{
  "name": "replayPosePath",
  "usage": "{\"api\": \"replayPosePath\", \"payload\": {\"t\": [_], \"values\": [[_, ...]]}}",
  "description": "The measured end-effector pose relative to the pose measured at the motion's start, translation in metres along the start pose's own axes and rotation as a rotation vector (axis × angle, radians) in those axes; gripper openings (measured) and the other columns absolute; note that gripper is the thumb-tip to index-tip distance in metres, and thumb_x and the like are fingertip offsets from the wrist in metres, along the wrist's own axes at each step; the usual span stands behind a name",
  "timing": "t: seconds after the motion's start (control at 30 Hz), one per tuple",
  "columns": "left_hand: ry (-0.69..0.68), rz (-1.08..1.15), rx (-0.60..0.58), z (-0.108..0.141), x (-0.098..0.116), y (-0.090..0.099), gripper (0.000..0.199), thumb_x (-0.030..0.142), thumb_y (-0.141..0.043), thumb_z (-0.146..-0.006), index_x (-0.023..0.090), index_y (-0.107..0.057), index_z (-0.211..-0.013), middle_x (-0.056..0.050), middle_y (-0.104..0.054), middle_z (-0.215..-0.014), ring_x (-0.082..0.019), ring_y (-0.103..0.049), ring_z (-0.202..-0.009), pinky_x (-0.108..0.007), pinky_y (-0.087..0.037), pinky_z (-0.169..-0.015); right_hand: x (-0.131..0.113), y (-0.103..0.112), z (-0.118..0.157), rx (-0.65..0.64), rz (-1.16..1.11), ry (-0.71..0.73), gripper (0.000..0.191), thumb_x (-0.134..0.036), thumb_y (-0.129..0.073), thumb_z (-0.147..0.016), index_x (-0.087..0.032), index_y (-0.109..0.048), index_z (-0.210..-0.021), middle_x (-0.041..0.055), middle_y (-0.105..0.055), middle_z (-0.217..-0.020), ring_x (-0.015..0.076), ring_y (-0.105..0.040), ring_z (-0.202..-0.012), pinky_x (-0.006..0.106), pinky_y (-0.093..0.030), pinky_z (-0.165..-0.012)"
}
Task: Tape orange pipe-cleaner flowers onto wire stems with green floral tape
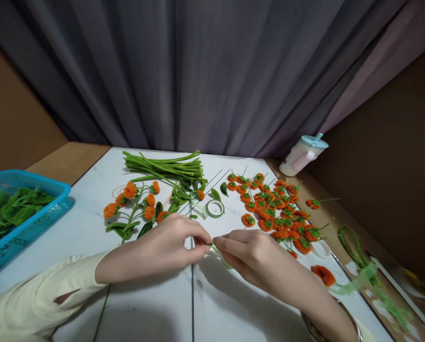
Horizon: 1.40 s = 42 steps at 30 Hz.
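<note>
My left hand (166,242) is closed in a pinch, with a tiny green tip showing between thumb and forefinger; most of that piece is hidden. Fingertip to fingertip with it, my right hand (255,254) is closed too, and a pale green strip of tape (220,256) hangs just under its fingers. Beyond the hands lies a roll of green tape (214,209) with a loose end. Left of it rests a fuzzy stem with orange pumpkin-like balls (149,213) and green leaves. Many orange balls with green tops (260,204) are spread to the right.
A bundle of green fuzzy stems (162,166) lies at the back. A blue basket (61,192) of green leaves stands at the left. A lidded cup (301,156) is at the back right; green scraps (387,294) lie along the right edge.
</note>
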<state>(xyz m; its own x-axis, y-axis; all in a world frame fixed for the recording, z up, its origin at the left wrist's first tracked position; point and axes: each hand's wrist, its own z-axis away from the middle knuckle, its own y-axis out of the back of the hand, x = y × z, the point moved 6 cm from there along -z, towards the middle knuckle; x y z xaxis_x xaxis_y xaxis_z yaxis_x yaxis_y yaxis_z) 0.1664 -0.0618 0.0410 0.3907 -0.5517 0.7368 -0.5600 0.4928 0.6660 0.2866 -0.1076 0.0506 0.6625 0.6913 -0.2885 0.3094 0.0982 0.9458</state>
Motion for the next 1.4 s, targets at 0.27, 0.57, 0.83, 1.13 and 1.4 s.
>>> {"api": "replayPosePath", "payload": {"t": [0.27, 0.57, 0.83, 1.13, 1.4], "values": [[0.259, 0.104, -0.183, -0.007, -0.019, -0.013, 0.013, 0.018, -0.059, -0.073, 0.014, -0.070, -0.079, -0.001, -0.071, -0.074, -0.014, -0.063, -0.071, -0.021, -0.043, -0.067, -0.014, -0.010, -0.003, -0.047, 0.405, 0.160, 0.015, -0.007, -0.050, -0.088, -0.013, -0.058, -0.077, 0.0033, -0.055, -0.068, 0.0181, -0.045, -0.058, 0.032, -0.026, -0.052], [0.141, 0.007, -0.122, -0.002, -0.014, -0.017, 0.017, 0.020, -0.054, -0.079, 0.016, -0.070, -0.076, 0.001, -0.070, -0.071, -0.011, -0.060, -0.066, -0.020, -0.039, -0.066, -0.002, -0.010, -0.003, -0.012, 0.155, 0.039, 0.017, -0.011, -0.048, -0.091, -0.017, -0.058, -0.079, 0.0010, -0.057, -0.070, 0.0153, -0.048, -0.062, 0.029, -0.030, -0.056], [0.323, 0.260, -0.330, -0.007, -0.017, -0.015, 0.014, 0.024, -0.062, -0.073, 0.013, -0.070, -0.073, 0.000, -0.065, -0.064, -0.010, -0.053, -0.059, -0.017, -0.037, -0.054, 0.000, 0.005, -0.008, -0.013, -0.110, 0.043, 0.016, -0.016, -0.047, -0.093, -0.016, -0.063, -0.093, 0.0082, -0.060, -0.093, 0.0191, -0.054, -0.087, 0.031, -0.041, -0.076], [0.374, 0.658, -0.540, -0.004, -0.029, -0.026, 0.015, 0.029, -0.071, -0.071, 0.014, -0.070, -0.069, 0.001, -0.065, -0.060, -0.009, -0.056, -0.056, -0.016, -0.043, -0.057, 0.000, 0.001, -0.009, -0.098, -0.248, 0.082, 0.022, -0.002, -0.044, -0.087, -0.015, -0.061, -0.094, 0.0073, -0.063, -0.082, 0.0177, -0.058, -0.078, 0.030, -0.045, -0.075], [0.410, 0.767, -0.566, -0.004, -0.027, -0.027, 0.010, 0.024, -0.073, -0.070, 0.014, -0.072, -0.071, 0.001, -0.067, -0.059, -0.009, -0.059, -0.057, -0.018, -0.047, -0.061, 0.011, -0.006, -0.007, -0.170, -0.515, -0.046, 0.022, -0.005, -0.046, -0.089, -0.017, -0.052, -0.106, 0.0055, -0.067, -0.090, 0.0152, -0.063, -0.076, 0.024, -0.047, -0.065]]}}
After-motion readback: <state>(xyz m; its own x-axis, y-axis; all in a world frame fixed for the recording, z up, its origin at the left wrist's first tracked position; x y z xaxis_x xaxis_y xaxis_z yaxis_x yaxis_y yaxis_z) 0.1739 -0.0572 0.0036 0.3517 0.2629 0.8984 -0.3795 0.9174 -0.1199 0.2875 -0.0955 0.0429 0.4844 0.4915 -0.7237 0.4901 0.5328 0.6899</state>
